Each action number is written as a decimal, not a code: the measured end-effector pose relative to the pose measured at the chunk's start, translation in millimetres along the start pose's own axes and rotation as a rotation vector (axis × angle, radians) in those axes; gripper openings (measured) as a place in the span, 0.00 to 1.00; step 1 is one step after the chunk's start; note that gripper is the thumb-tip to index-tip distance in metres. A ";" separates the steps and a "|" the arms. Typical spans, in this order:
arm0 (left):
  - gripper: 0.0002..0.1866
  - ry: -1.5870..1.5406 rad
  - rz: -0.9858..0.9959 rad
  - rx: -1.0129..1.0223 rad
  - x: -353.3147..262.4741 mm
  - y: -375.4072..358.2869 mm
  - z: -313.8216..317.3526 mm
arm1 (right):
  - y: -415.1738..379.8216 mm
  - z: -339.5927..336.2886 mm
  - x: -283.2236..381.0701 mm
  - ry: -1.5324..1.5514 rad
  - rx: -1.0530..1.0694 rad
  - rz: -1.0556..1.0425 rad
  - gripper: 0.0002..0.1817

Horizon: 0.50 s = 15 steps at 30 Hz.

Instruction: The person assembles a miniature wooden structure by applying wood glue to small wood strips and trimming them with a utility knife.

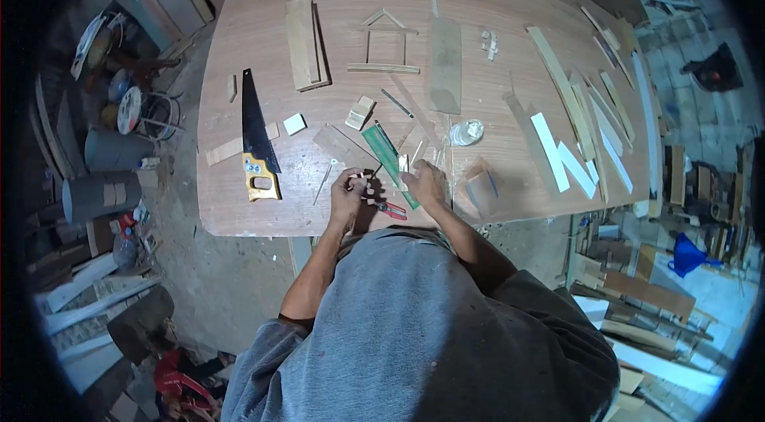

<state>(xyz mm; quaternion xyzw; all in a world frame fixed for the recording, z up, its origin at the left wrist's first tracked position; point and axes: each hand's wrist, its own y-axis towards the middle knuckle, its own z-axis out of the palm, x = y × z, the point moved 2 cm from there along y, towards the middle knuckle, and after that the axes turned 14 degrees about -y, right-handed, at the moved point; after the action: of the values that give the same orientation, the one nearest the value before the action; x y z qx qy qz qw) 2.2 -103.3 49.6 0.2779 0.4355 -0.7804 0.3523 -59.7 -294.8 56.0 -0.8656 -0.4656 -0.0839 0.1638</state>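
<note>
My left hand (346, 192) is closed in a pinch just above the table's near edge. Small pale bits show at its fingertips, too small to name. To the right, my right hand (427, 184) has its fingers closed at a small pale wood piece (403, 162), over a green strip (381, 148) lying diagonally. Red-handled pliers (391, 210) lie between my hands, close to the table edge. A thin stick (322, 184) lies left of my left hand. Just beyond my hands are a small wooden block (360, 112) and a dark pencil-like stick (397, 102).
On the wooden table (263, 31) lie a handsaw (256, 135), stacked boards (303, 43), a house-shaped stick frame (384, 68) and a white block (294, 124). A clear jar (466, 133) stands right of my hands. Long wood strips (562, 87) lie at the right.
</note>
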 end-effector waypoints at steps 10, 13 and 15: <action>0.12 0.342 0.190 -0.215 -31.4 -2.4 -38.1 | -8.1 -1.3 -37.8 -0.125 0.076 -0.057 0.37; 0.14 0.382 0.181 -0.145 -25.2 1.8 -60.6 | -32.1 -22.5 -93.7 -0.353 -0.119 0.079 0.42; 0.14 0.380 0.146 -0.099 -25.2 1.6 -51.4 | -44.5 -36.7 -128.8 -0.345 -0.036 0.297 0.47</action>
<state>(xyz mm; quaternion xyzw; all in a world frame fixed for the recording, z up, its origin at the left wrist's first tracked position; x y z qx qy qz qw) 25.1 -51.1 43.6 0.4332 0.5105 -0.6641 0.3327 -167.6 -385.6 61.0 -0.9291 -0.3524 0.0820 0.0770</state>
